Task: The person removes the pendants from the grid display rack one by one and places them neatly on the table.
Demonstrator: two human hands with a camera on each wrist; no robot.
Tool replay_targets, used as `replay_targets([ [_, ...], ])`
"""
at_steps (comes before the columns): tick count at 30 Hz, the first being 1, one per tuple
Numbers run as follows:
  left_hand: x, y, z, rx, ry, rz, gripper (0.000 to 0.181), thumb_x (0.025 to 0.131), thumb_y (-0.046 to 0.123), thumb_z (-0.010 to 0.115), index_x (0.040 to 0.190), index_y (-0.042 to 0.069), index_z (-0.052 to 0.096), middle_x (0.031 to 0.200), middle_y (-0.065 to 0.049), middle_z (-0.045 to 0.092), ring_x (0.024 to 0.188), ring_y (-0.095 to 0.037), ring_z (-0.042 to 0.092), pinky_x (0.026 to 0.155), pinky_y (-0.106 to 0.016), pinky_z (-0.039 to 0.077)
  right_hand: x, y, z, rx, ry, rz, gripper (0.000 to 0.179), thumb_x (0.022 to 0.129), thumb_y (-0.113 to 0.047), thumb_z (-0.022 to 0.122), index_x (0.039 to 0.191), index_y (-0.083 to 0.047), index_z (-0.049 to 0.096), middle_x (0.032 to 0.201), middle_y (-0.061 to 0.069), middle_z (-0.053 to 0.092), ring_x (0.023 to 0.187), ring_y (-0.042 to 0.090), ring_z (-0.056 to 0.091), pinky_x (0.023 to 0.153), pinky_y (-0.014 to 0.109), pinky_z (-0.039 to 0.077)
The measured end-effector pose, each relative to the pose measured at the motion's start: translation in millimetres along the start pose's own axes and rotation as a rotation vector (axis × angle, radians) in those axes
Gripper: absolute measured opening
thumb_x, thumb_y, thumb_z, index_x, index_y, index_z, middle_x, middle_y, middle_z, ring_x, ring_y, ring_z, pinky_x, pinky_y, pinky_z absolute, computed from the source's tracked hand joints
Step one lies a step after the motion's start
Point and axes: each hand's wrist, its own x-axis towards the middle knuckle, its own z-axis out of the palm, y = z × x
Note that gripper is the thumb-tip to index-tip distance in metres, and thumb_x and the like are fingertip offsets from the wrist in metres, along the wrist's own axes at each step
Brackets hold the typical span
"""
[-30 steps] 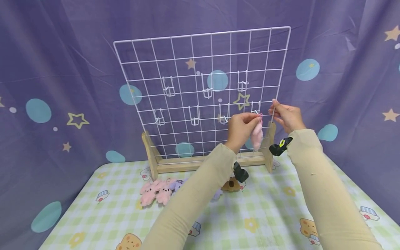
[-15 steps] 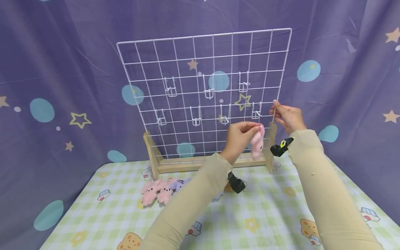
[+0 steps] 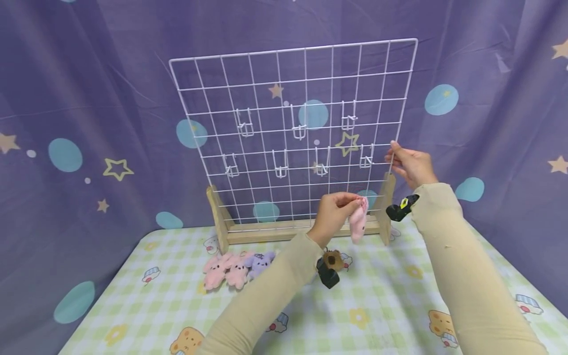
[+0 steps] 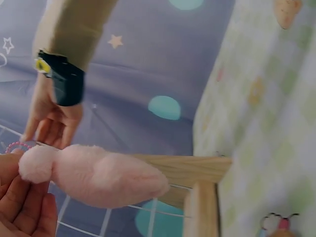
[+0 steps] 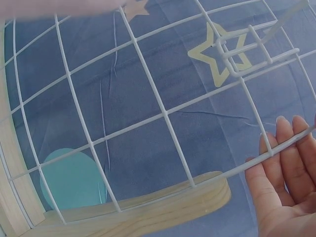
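My left hand (image 3: 332, 214) pinches a small pink plush keychain (image 3: 357, 226) by the pink bead chain at its top. The plush hangs in front of the rack's lower right part, apart from the wires. In the left wrist view its fluffy body (image 4: 103, 177) lies lengthwise beyond the fingers. Thumb and fingers of my right hand (image 3: 414, 166) hold the right edge of the white wire grid rack (image 3: 306, 49). In the right wrist view that hand (image 5: 291, 182) has the edge wire between thumb and fingers. Several white wire hooks (image 3: 349, 123) hang on the grid in two rows.
The rack stands on a wooden base (image 3: 266, 235) on a green checked tablecloth (image 3: 377, 305). Pink plush toys (image 3: 216, 272), a purple one (image 3: 259, 265) and a brown one (image 3: 333, 260) lie before it, partly behind my left arm. A purple curtain (image 3: 111, 74) hangs behind.
My left hand has come down from the lower right hook with the pink plush keychain and drawn slightly left. My right hand keeps its hold on the rack's edge.
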Motion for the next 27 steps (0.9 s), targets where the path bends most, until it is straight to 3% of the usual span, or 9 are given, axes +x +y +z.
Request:
replay_targets([
  [7,-10.8,-24.3,2.5,0.018,-0.057,-0.033,0.013,0.086,0.006,0.068,0.095,-0.002,0.071,0.093,-0.010,0.072,0.082,-0.006,0.066,0.076,-0.020,0.053,-0.7,-2,0,-0.017,0.001,0.002,0.023,0.085,-0.033,0.069,0.072,-0.014,0.071,0.070,-0.005,0.069,0.073,0.006,0.064,0.067,0.016,0.053],
  [22,-37.2,-57.4,17.5,0.025,-0.210,-0.142,0.011,0.085,0.003,0.067,0.095,0.000,0.071,0.095,-0.007,0.072,0.082,-0.003,0.065,0.078,-0.018,0.051,-0.2,-1,-1,0.000,0.009,0.021,0.024,0.083,-0.035,0.070,0.070,-0.014,0.071,0.069,-0.005,0.069,0.071,0.005,0.065,0.066,0.016,0.052],
  [24,-39.6,-59.5,17.5,0.043,-0.226,-0.148,0.010,0.085,0.004,0.067,0.094,0.002,0.071,0.094,-0.005,0.072,0.081,-0.002,0.064,0.075,-0.017,0.051,-0.5,-1,-1,-0.013,0.012,0.022,0.024,0.083,-0.036,0.070,0.071,-0.014,0.071,0.070,-0.005,0.069,0.072,0.005,0.065,0.066,0.015,0.052],
  [27,-42.6,-61.2,16.2,0.060,-0.236,-0.176,0.009,0.086,0.008,0.067,0.094,0.005,0.072,0.091,0.000,0.073,0.070,-0.004,0.060,0.050,-0.018,0.048,-0.8,-1,-1,-0.018,0.013,0.023,0.025,0.082,-0.037,0.070,0.072,-0.014,0.071,0.070,-0.005,0.069,0.073,0.005,0.064,0.067,0.015,0.052],
])
